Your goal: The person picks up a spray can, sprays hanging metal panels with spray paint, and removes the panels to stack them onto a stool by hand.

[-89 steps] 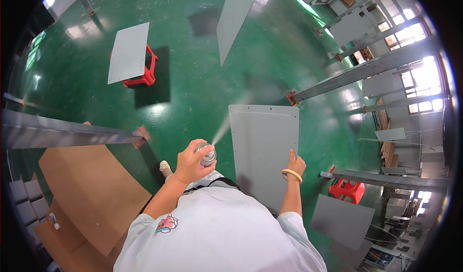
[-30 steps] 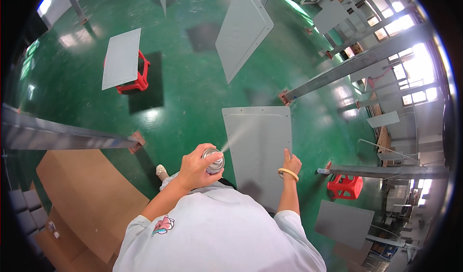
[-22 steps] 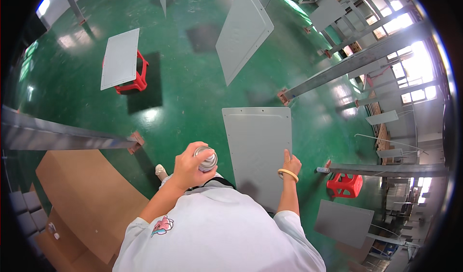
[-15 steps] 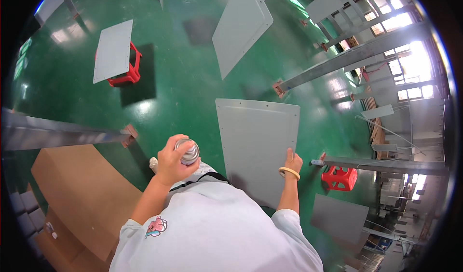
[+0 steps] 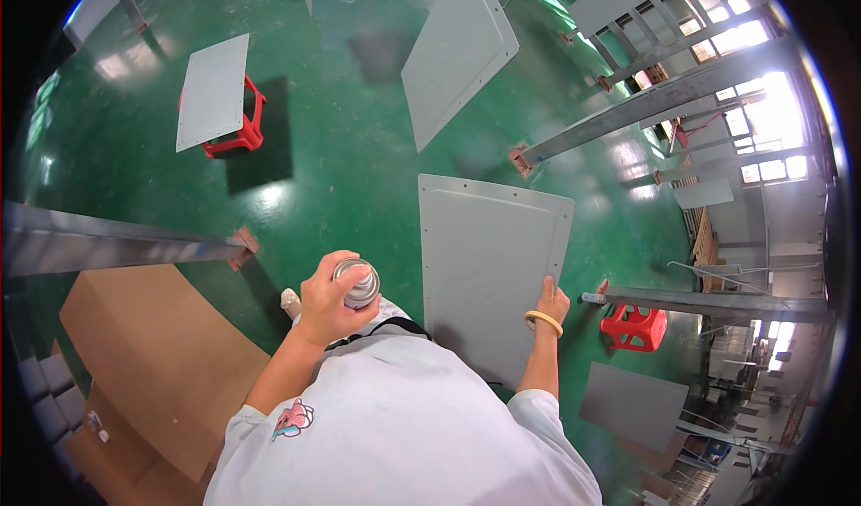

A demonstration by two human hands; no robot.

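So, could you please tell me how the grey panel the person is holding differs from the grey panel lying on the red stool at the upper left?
The held grey panel is steadied at its edge by the right hand; the panel on the red stool is touched by no one. The held panel looks larger, being nearer the camera, and shows small holes along its rim; the far one is too distant to tell. Both are flat, rectangular and pale grey. The left hand holds a spray can.

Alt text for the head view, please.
A person's left hand grips a spray can while the right hand steadies a grey metal panel above a green floor; cardboard lies at left.
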